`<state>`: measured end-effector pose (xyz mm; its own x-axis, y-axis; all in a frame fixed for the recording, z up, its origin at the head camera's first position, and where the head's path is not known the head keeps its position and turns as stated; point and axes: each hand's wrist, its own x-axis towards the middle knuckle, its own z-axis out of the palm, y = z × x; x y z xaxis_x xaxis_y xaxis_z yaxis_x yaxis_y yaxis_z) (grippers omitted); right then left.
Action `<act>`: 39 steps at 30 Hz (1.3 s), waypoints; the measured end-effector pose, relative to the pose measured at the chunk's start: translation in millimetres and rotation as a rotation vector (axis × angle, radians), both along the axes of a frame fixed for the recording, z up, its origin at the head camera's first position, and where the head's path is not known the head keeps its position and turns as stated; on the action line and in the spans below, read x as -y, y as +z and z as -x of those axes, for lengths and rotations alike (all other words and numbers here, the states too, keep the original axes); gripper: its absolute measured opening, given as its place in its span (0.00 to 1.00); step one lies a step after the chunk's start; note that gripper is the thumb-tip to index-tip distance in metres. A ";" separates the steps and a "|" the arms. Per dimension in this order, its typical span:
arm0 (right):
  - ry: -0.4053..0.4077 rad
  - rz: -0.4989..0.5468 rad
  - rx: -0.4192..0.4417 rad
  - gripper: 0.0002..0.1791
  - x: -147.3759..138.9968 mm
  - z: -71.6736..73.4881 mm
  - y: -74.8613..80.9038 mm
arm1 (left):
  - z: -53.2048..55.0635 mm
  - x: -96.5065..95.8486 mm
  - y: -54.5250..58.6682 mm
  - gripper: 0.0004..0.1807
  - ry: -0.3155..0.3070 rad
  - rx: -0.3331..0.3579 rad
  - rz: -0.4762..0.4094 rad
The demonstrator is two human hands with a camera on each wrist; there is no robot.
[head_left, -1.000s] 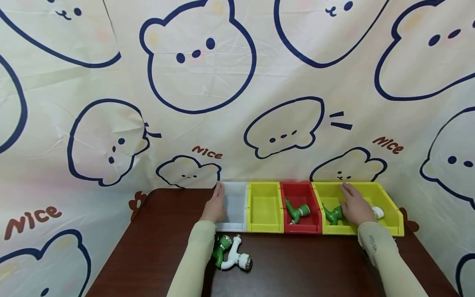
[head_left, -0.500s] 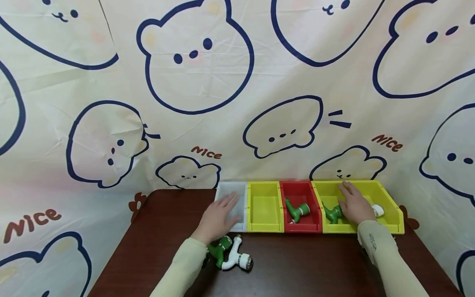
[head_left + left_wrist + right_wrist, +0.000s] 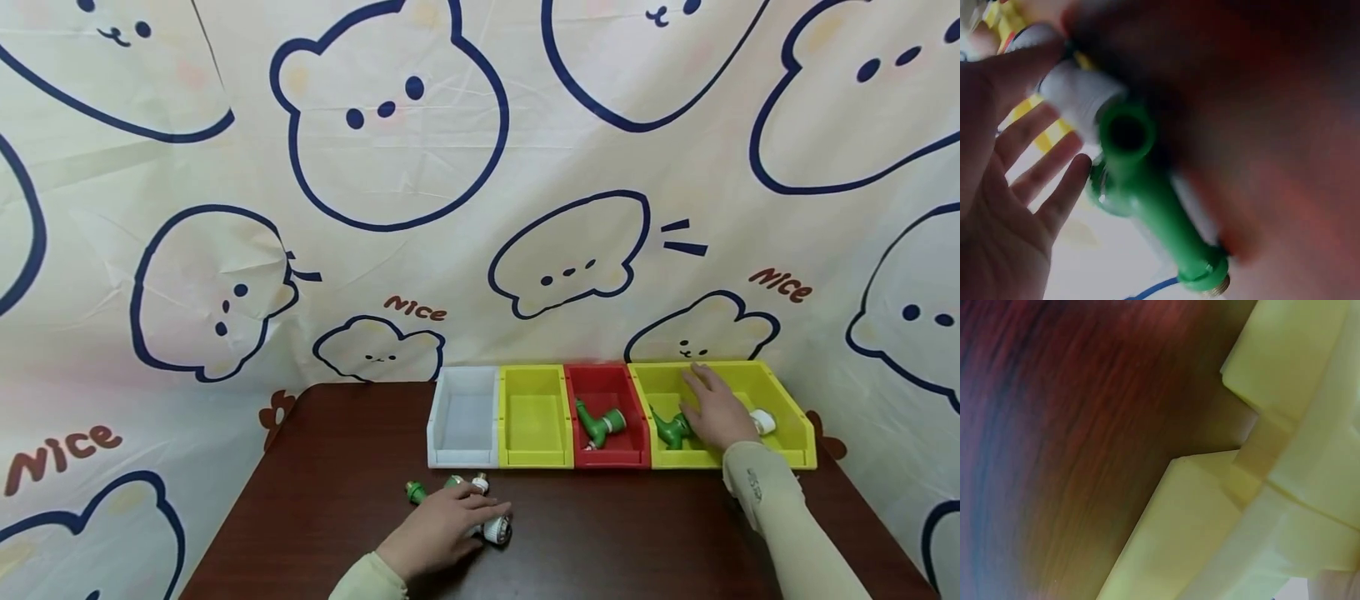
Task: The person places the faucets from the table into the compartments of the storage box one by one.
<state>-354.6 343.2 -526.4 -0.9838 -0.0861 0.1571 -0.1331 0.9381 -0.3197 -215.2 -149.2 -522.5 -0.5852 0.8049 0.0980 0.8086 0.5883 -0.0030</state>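
Note:
My left hand (image 3: 442, 529) is over two taps on the table, its fingers spread. In the left wrist view the green tap (image 3: 1163, 219) and the white tap (image 3: 1075, 94) lie beside its fingers, which are not curled round them. From above, the hand covers most of both taps; the white one's knob (image 3: 497, 530) shows past the fingers. My right hand (image 3: 720, 414) reaches into the large yellow bin (image 3: 801, 433), fingers extended toward the back. A green tap (image 3: 671, 429) lies left of it in that bin, and a white tap part (image 3: 763, 422) shows on its right.
A white bin (image 3: 463, 458), a small yellow bin (image 3: 536, 458) and a red bin (image 3: 637, 454) stand in a row, left of the large one. Another green tap (image 3: 600, 427) lies in the red bin. Behind the brown table (image 3: 330, 467) hangs a printed cloth (image 3: 585, 158).
My left hand has left the white bin's side and come down toward me, over the taps on the table. My right hand has stayed in the large yellow bin.

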 end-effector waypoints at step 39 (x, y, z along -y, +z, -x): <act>-0.011 0.011 -0.010 0.35 2.6 -5.8 4.0 | 58.5 -85.3 65.9 0.28 0.207 -0.141 -0.247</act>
<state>-348.8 340.6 -522.5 -0.9831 -0.0736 0.1675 -0.1261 0.9359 -0.3290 -273.7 -63.9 -456.6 -0.7002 0.6128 0.3665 0.6743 0.7363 0.0572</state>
